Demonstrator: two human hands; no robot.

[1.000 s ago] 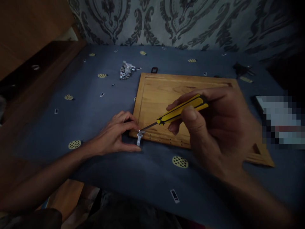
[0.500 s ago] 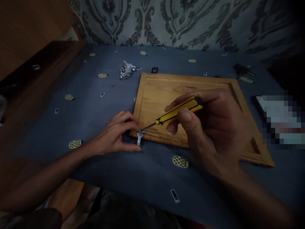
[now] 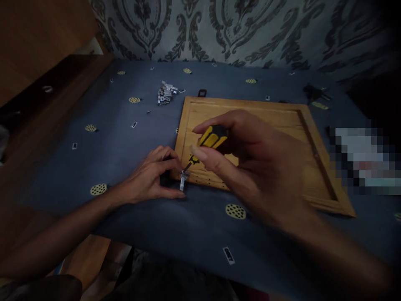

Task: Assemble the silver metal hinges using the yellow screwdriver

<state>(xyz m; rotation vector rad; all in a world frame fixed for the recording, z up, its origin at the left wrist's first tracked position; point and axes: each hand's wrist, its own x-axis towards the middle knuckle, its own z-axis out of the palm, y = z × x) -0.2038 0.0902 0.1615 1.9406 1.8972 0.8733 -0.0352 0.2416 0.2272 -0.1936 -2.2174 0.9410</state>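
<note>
A wooden cabinet door panel (image 3: 291,121) lies flat on the cloth. At its near left corner sits a silver metal hinge (image 3: 183,182), its arm sticking out over the panel's near edge. My left hand (image 3: 153,173) is closed about the hinge, thumb at the arm's end and fingers at the panel's corner. In my right hand (image 3: 260,167) is a yellow and black screwdriver (image 3: 213,138), gripped between thumb and fingers. It tilts steeply, and its tip meets the hinge. The screw head under the tip is too small to make out.
A pile of silver hinges (image 3: 166,93) lies beyond the panel's left side, with a small screw (image 3: 148,112) nearer. A dark flat piece (image 3: 202,93) is behind the panel. Rightward are a black object (image 3: 315,93) and a blurred-out device (image 3: 363,159). Patterned blue cloth (image 3: 112,159) covers the table.
My right hand has moved left and tipped the screwdriver more upright, its handle now nearer the hinge. The tip stays at the hinge, and my left hand holds its place.
</note>
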